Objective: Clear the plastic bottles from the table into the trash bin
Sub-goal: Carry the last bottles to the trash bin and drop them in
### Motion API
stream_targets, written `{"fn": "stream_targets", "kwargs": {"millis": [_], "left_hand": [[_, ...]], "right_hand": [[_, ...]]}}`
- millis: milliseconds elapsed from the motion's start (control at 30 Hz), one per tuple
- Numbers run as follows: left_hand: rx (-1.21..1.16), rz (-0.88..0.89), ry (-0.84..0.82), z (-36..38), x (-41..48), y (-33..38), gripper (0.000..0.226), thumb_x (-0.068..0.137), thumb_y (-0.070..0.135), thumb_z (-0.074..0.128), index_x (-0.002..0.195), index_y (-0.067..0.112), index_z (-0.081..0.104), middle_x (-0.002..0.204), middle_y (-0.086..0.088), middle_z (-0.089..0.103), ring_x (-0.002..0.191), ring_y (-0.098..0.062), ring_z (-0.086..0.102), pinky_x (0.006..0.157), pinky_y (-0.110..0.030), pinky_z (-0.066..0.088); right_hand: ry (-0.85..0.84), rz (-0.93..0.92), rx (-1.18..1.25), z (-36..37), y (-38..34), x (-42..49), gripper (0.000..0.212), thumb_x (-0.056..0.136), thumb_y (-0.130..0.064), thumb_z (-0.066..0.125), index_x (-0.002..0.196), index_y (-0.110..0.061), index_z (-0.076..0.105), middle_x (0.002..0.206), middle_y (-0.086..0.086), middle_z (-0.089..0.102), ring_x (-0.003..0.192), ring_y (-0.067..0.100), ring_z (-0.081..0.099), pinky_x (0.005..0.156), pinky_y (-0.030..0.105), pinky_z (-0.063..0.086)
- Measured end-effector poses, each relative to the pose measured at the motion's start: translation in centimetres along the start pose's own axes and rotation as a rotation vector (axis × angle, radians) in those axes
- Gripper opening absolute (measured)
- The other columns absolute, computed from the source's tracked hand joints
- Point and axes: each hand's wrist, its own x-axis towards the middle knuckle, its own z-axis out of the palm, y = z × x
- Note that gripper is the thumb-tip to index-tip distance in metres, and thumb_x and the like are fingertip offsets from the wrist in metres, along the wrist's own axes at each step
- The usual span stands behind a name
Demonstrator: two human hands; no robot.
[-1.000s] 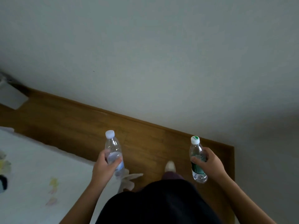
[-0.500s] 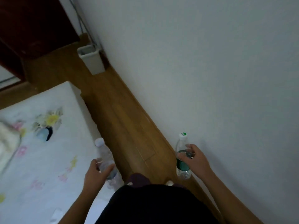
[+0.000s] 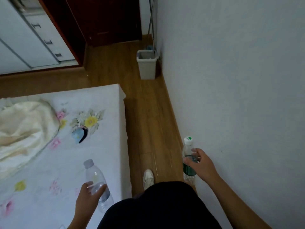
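My left hand [image 3: 87, 198] grips a clear plastic bottle with a pale cap [image 3: 94, 176], held upright over the bed's edge. In my right hand [image 3: 202, 166] is a clear bottle with a green label and a white-and-green cap [image 3: 188, 149], carried close to the wall. A grey trash bin [image 3: 146, 66] stands open on the wooden floor far ahead, against the wall near the corner. Both bottles are well short of the bin.
A bed with a white floral sheet [image 3: 49, 154] fills the left, with a cream blanket [image 3: 21, 128] bunched on it. A narrow strip of wooden floor [image 3: 148, 121] runs between bed and white wall [image 3: 239, 80]. A dark red door [image 3: 105, 19] and white cabinet [image 3: 24, 38] stand beyond. My shoe [image 3: 148, 178] is on the floor.
The view has swung left and up from the wall to look down the aisle; the bin now sits ahead and nearer. Both hands still hold their bottles.
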Motion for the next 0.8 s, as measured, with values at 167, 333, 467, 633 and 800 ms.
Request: {"fn": "stream_targets", "kwargs": {"millis": [167,333,467,633,800], "left_hand": [[0.048,0.107,-0.028,0.1,6.8,10.6,0.088,0.059,0.057,0.069,0.128,0.006,0.054,0.122,-0.018,0.066,0.109,-0.036,0.064,0.089,-0.043,0.047],[0.029,0.23,-0.06,1.7,13.5,21.8,0.077,0.067,0.055,0.074,0.128,0.013,0.053,0.112,-0.01,0.065,0.095,-0.025,0.06,0.081,-0.038,0.046],[0.001,0.264,-0.055,3.1,19.4,29.3,0.078,0.064,0.056,0.071,0.128,0.015,0.053,0.109,-0.005,0.063,0.097,-0.023,0.061,0.081,-0.034,0.047],[-0.025,0.17,0.017,3.3,25.9,35.8,0.084,0.06,0.056,0.072,0.127,0.009,0.054,0.109,-0.008,0.063,0.099,-0.027,0.062,0.081,-0.035,0.046],[-0.069,0.049,0.102,2.3,31.5,39.6,0.084,0.062,0.054,0.074,0.128,0.006,0.054,0.121,-0.015,0.066,0.111,-0.033,0.064,0.088,-0.04,0.048]], "right_hand": [[0.062,0.044,0.0,-1.3,-4.1,6.4,0.071,0.077,-0.042,0.08,0.137,-0.018,0.05,0.131,0.004,0.061,0.113,0.022,0.061,0.099,0.042,0.05],[0.069,0.118,0.001,-3.4,-7.8,13.9,0.065,0.077,-0.036,0.082,0.133,-0.018,0.053,0.13,0.007,0.062,0.107,0.021,0.059,0.094,0.038,0.049],[0.022,0.138,0.008,-4.3,-11.9,22.5,0.093,0.057,-0.06,0.085,0.134,-0.018,0.052,0.131,0.009,0.06,0.112,0.027,0.061,0.097,0.042,0.05],[-0.042,0.069,-0.027,-4.6,-21.7,33.7,0.075,0.071,-0.048,0.083,0.134,-0.02,0.052,0.131,0.007,0.06,0.112,0.024,0.061,0.096,0.041,0.05],[-0.127,-0.102,-0.117,-3.4,-34.1,43.0,0.054,0.078,-0.041,0.079,0.124,-0.028,0.053,0.119,-0.004,0.059,0.108,0.017,0.057,0.093,0.037,0.049]]}}
